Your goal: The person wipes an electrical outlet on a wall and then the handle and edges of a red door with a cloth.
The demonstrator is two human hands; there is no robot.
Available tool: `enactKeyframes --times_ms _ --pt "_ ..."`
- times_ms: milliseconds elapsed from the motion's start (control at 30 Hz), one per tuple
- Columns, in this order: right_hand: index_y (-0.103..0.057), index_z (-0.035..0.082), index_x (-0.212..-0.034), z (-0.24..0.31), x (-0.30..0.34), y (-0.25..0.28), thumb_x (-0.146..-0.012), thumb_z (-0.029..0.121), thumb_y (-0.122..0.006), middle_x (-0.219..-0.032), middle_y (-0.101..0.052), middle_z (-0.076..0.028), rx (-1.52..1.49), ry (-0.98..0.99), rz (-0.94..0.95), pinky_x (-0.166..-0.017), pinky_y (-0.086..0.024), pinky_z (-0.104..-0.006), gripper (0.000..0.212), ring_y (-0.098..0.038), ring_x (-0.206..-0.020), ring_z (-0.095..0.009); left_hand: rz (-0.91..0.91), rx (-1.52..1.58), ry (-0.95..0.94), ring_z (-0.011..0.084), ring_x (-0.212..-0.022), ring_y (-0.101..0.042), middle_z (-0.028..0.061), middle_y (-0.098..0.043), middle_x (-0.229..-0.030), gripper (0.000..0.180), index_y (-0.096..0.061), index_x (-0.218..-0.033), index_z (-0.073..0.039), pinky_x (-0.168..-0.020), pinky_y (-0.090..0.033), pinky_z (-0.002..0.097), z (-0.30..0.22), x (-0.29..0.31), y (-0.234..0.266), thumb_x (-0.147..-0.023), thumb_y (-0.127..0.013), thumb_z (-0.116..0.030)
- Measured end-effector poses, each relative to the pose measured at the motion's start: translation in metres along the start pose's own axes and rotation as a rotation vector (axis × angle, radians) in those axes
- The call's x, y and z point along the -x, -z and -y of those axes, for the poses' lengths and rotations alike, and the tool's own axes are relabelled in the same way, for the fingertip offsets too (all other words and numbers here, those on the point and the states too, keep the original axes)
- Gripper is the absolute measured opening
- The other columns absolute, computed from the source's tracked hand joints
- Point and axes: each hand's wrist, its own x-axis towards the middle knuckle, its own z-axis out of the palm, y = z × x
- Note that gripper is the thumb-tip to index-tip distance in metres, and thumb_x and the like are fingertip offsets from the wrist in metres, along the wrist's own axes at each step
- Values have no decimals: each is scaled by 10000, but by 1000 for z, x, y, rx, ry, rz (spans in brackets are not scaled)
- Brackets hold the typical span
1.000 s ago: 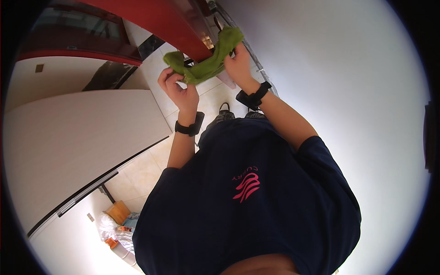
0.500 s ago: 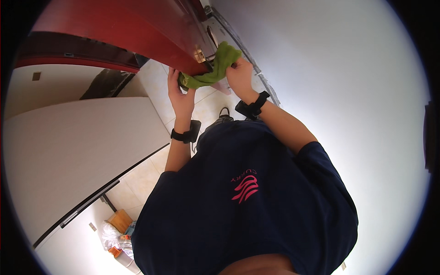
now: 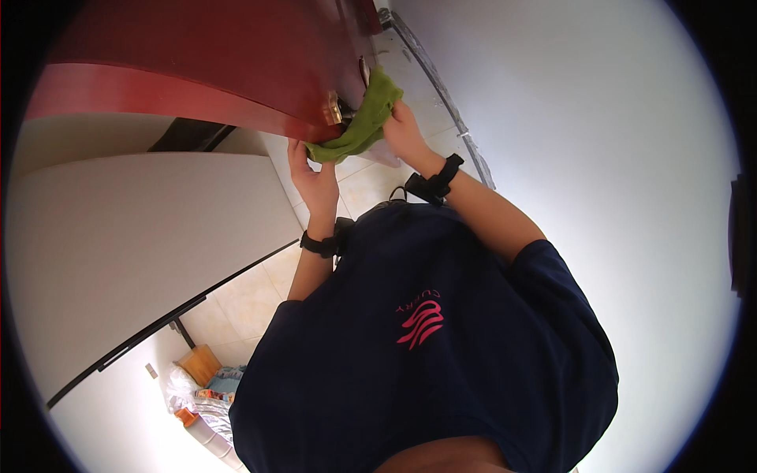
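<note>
A crumpled, olive-green fabric cloth [image 3: 359, 130] stretches between the two bare hands, along the edge of a glossy, dark-red door [image 3: 213, 59] and beside its brass-coloured metal latch plate [image 3: 334, 109]. The left hand [image 3: 315, 185] has its grip clamped on the cloth's lower end, while the right hand [image 3: 404, 135] pinches it nearer the top, close to a slim, shiny door handle [image 3: 363, 72] — whether cloth and handle touch, I cannot tell.

We see a white wall [image 3: 599, 197] to our right, a pale panel [image 3: 150, 229] leftward, floor tiles [image 3: 240, 303], and a brown box [image 3: 200, 363] beside a whitish plastic bag [image 3: 180, 384].
</note>
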Motion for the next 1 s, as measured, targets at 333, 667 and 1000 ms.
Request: enactKeyframes --times_ms 333,667,1000 --pt "-398 15 -1314 -11 -72 -23 -853 36 -513 -1210 -540 -175 285 305 135 -988 -383 -358 476 -502 -1146 -322 -83 87 65 205 -1064 -534 90 -514 -1194 535 -515 -1188 13 -937 -416 319 -7 -4 5 -711 -752 -26" --pt "-439 -19 -1200 7 -42 -25 -863 95 -512 -1081 -592 -263 407 126 99 -867 -454 -442 362 -564 -1013 -435 -63 102 65 185 -1024 -550 70 -518 -1190 523 -510 -1181 19 -910 -436 301 1 -12 13 -707 -730 37" --pt "-553 -37 -1000 11 10 -13 -823 58 -542 -879 -643 -241 495 60 8 -681 -497 -396 201 -636 -782 -362 -15 117 23 157 -1029 -540 53 -539 -1181 423 -537 -1158 18 -915 -428 288 -4 -15 12 -759 -671 65"
